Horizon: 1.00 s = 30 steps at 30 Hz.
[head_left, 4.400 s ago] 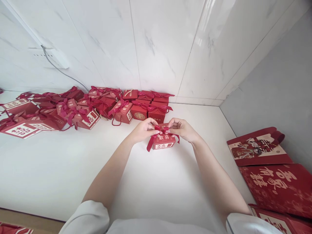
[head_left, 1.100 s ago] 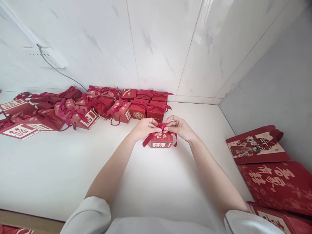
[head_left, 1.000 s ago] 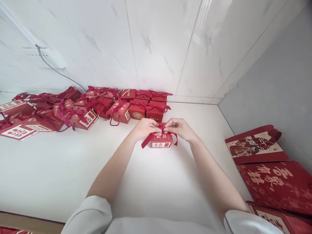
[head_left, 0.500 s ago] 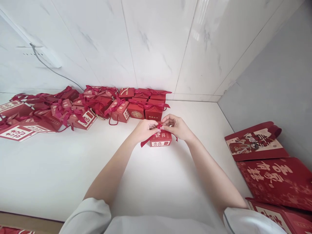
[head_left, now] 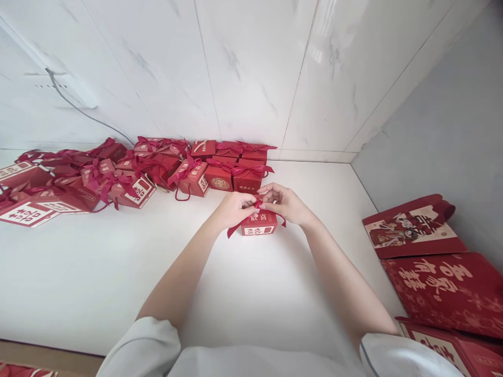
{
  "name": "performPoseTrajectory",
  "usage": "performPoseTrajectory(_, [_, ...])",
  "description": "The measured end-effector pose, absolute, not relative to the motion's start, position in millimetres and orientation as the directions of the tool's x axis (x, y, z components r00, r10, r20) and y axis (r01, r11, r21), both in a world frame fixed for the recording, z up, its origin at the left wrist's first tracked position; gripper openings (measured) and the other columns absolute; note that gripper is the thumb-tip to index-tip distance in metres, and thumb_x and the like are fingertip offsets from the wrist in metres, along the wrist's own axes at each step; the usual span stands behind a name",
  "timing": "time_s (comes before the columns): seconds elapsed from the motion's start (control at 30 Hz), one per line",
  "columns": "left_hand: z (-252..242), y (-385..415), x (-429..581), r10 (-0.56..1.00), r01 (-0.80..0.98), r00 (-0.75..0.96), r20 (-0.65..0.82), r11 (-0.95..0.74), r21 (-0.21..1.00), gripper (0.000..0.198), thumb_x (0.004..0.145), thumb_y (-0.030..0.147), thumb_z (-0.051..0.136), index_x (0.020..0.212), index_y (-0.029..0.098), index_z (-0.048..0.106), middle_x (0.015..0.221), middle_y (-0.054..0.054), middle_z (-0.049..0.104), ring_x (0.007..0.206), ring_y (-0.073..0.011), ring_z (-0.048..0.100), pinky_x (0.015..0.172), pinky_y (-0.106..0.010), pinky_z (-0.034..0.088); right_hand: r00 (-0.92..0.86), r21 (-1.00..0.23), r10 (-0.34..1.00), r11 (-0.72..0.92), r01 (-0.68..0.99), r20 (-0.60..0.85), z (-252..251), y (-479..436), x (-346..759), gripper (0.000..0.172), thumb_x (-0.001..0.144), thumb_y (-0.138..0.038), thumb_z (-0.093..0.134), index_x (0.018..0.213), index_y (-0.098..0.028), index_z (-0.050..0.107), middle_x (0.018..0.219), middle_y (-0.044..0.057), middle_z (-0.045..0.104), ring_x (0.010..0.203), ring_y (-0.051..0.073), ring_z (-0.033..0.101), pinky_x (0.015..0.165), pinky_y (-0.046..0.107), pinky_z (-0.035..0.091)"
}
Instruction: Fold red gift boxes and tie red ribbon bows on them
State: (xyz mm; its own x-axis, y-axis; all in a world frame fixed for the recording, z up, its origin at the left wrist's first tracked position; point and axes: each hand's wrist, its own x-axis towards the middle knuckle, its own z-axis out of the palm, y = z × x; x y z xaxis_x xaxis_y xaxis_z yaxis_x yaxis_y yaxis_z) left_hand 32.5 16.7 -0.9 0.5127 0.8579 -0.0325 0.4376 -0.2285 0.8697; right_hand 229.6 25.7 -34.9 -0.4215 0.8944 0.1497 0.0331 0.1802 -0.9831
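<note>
A small red gift box (head_left: 258, 226) with a white printed label on its front stands on the white table (head_left: 251, 293). Dark red ribbon (head_left: 234, 229) is gathered at the top of the box, one end trailing at each side. My left hand (head_left: 239, 209) pinches the ribbon from the left, fingers closed. From the right, my right hand (head_left: 283, 203) pinches it too, thumb and fingertips meeting close to the left ones. The fingertips partly cover the knot or bow, so its exact form is hidden.
Several ribboned red gift boxes (head_left: 188, 175) crowd along the tiled wall from the left to the middle. Large red gift bags (head_left: 444, 288) lie at the right edge of the table. A grey cable (head_left: 88, 116) runs down the wall behind the boxes.
Both hands stay at the box, with only slight finger movement at the ribbon. The ribbon end on the right shows a little more now.
</note>
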Motion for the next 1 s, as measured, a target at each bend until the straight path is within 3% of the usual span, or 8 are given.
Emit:
performPoseTrajectory(0.13, [5,12,32,0.838,0.505,0.543,0.041,-0.366,0.782,0.017,0.081,0.028,0.054,0.072,0.016,0.061,0.060,0.002,0.056,0.054,-0.0093,0.048,0.050,-0.022,0.034,-0.429,-0.972,0.893,0.203,0.119,0.134,-33,24,229,0.032,0.075,-0.036,0.070,0.102,-0.020,0.062,0.079,0.000,0.063,0.069,0.013,0.057,0.069,0.029,0.048])
performPoseTrajectory(0.27, [8,13,30,0.814,0.499,0.579,0.050,-0.403,0.767,0.021,0.081,0.035,0.056,0.076,0.016,0.063,0.063,0.002,0.055,0.056,-0.0098,0.045,0.052,-0.022,0.033,-0.426,-0.955,0.890,0.250,0.158,0.162,-33,23,229,0.022,0.075,-0.037,0.069,0.088,-0.020,0.063,0.075,0.000,0.061,0.066,0.012,0.054,0.061,0.027,0.045])
performPoseTrajectory(0.43, [6,19,28,0.847,0.502,0.532,-0.002,-0.313,0.806,0.035,0.087,0.042,0.046,0.074,0.016,0.064,0.067,0.001,0.058,0.062,-0.0120,0.050,0.056,-0.022,0.037,-0.435,-0.957,0.889,0.236,0.170,0.142,-32,22,230,0.027,0.073,-0.042,0.071,0.081,-0.020,0.059,0.070,-0.001,0.059,0.063,0.013,0.054,0.057,0.027,0.043])
performPoseTrajectory(0.67, [6,19,28,0.856,0.476,0.517,-0.015,-0.273,0.836,0.036,0.087,0.044,0.048,0.074,0.015,0.066,0.070,0.001,0.064,0.064,-0.0124,0.056,0.057,-0.022,0.039,-0.437,-0.970,0.884,0.228,0.090,0.167,-34,23,230,0.024,0.076,-0.040,0.069,0.082,-0.020,0.059,0.071,-0.002,0.059,0.064,0.012,0.053,0.060,0.027,0.043])
performPoseTrajectory(0.83, [1,23,25,0.843,0.333,0.525,-0.117,-0.077,0.940,0.035,0.087,0.043,0.052,0.084,0.012,0.068,0.078,-0.007,0.071,0.074,-0.0164,0.066,0.072,-0.026,0.050,-0.394,-0.956,0.884,0.291,0.037,0.253,-42,23,226,0.022,0.077,-0.039,0.070,0.079,-0.020,0.060,0.076,0.000,0.060,0.067,0.014,0.054,0.064,0.029,0.044])
performPoseTrajectory(1.0, [-2,27,23,0.842,0.293,0.497,-0.211,0.066,0.954,0.034,0.085,0.044,0.056,0.091,0.013,0.067,0.082,-0.009,0.072,0.079,-0.0181,0.070,0.070,-0.026,0.054,-0.464,-0.907,0.828,0.406,0.109,0.314,-40,23,228,0.019,0.079,-0.041,0.067,0.080,-0.022,0.068,0.083,0.003,0.060,0.069,0.014,0.052,0.064,0.030,0.044])
